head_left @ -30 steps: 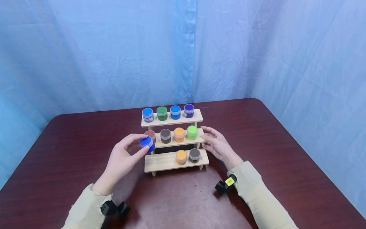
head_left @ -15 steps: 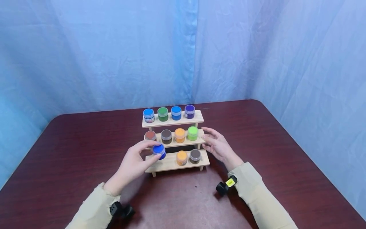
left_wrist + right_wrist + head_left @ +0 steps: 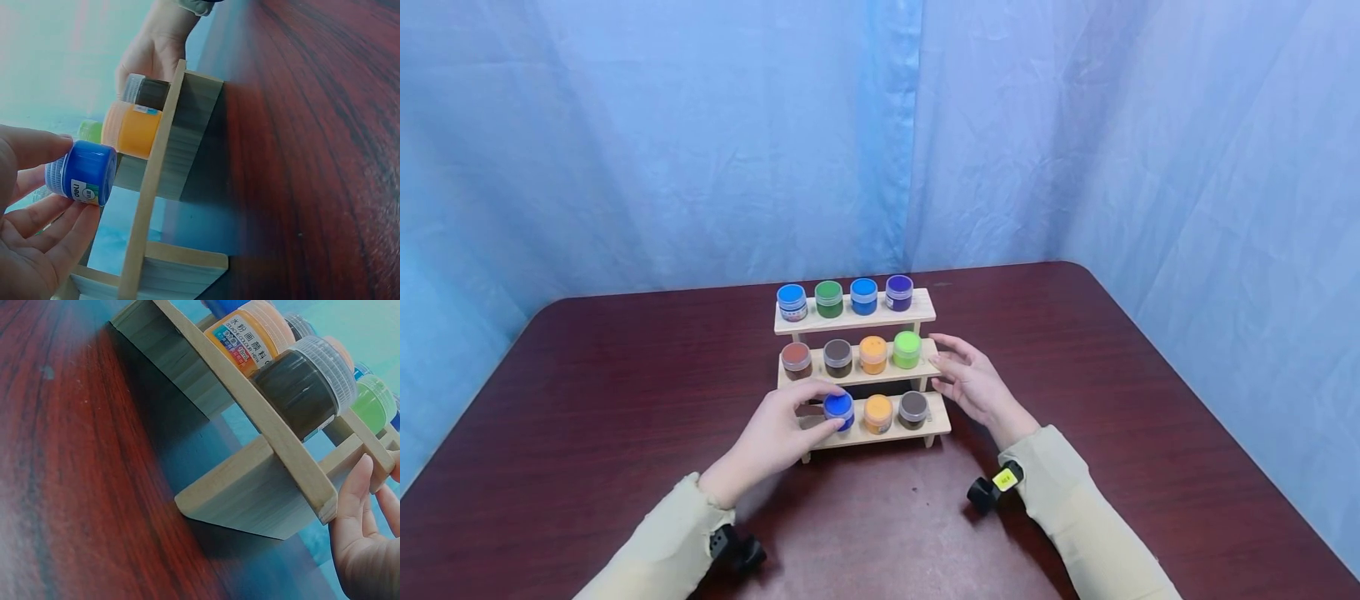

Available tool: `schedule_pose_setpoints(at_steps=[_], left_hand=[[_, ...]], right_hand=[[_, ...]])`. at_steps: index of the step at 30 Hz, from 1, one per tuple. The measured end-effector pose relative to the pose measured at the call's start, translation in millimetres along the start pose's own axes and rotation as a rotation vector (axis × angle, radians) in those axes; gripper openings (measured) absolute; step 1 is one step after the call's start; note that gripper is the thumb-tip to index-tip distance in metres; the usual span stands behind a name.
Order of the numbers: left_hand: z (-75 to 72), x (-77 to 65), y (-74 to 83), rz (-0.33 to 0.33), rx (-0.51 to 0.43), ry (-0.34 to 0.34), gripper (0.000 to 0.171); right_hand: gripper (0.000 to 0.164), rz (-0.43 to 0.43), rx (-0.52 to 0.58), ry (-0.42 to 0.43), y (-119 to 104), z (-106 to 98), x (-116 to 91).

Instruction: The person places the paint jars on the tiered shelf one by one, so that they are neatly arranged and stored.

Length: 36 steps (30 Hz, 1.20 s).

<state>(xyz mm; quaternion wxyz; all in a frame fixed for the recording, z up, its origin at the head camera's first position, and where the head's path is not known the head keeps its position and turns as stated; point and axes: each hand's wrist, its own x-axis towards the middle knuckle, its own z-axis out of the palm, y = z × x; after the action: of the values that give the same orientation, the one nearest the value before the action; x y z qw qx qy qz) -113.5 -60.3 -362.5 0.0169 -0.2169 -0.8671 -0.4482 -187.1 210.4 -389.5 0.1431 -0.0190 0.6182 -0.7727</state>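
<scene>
My left hand (image 3: 781, 429) pinches a small blue paint jar (image 3: 87, 172) between thumb and fingers. In the left wrist view a narrow gap shows between the jar's base and the lowest shelf of a three-tier wooden display stand (image 3: 820, 442). Beside it on that shelf stand an orange paint jar (image 3: 877, 414) and a dark brown paint jar (image 3: 913, 410). At the stand's right side, my right hand (image 3: 973, 379) holds the end of the middle shelf (image 3: 378, 462), thumb and fingertips at the wood.
On the middle shelf sit reddish-brown (image 3: 797, 360), dark brown (image 3: 838, 357), orange (image 3: 872, 354) and lime green jars (image 3: 907, 349). Blue, green and purple jars (image 3: 898, 292) line the top shelf. A dark red table (image 3: 880, 533) carries the stand, with blue curtains (image 3: 737, 142) behind.
My left hand has carried the blue paint jar rightward and down, from the stand's left end to beside the orange jar on the lowest shelf. The right hand has stayed in place.
</scene>
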Motion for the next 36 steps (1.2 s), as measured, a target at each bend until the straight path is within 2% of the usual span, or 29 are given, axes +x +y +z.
schedule_pose_setpoints(at_steps=[7,18,22,32,36], left_hand=[[1.4,0.3,-0.2,-0.002,0.031,-0.007,0.028],[3.4,0.5,-2.7,-0.058,0.082,-0.008,0.028],[5.1,0.5,-4.8,-0.083,0.079,-0.004,0.027],[7.8,-0.2,-5.3,-0.088,0.052,0.002,0.029],[8.3,-0.2,-6.9,-0.07,0.046,-0.001,0.029]], right_hand=[[0.05,-0.002,0.016,-0.002,0.0,0.5,0.4],[0.052,0.006,0.02,-0.005,-0.4,0.6,0.5],[0.051,0.009,0.016,0.001,-0.5,0.7,0.5],[0.052,0.007,0.009,0.008,-0.3,1.6,-0.3],[0.051,-0.003,0.013,0.004,-0.7,2.2,-0.6]])
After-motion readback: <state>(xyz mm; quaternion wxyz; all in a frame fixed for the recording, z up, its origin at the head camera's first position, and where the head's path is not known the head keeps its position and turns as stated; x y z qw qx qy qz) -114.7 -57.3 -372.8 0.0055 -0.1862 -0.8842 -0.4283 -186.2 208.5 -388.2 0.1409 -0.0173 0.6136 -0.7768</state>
